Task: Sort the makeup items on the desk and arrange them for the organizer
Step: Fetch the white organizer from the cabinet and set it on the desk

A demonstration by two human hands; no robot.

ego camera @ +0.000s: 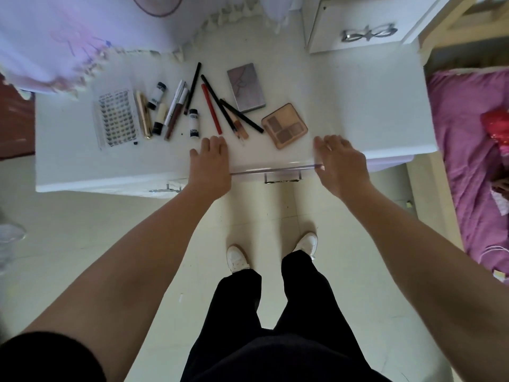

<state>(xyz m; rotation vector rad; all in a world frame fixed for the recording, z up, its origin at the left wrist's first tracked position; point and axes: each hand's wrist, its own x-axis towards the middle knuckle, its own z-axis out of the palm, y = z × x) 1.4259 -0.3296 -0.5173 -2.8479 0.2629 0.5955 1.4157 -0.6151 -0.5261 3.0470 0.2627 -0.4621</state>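
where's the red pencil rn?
Head view, desk centre: red pencil lies between the small white bottle on its left and the black pencils on its right.

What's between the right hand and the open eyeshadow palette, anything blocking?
Nothing visible. The right hand rests at the front edge of the desk. The open eyeshadow palette lies just beyond and left of its fingertips, with only bare desk between. The pencils lie on the palette's left side, out of that path.
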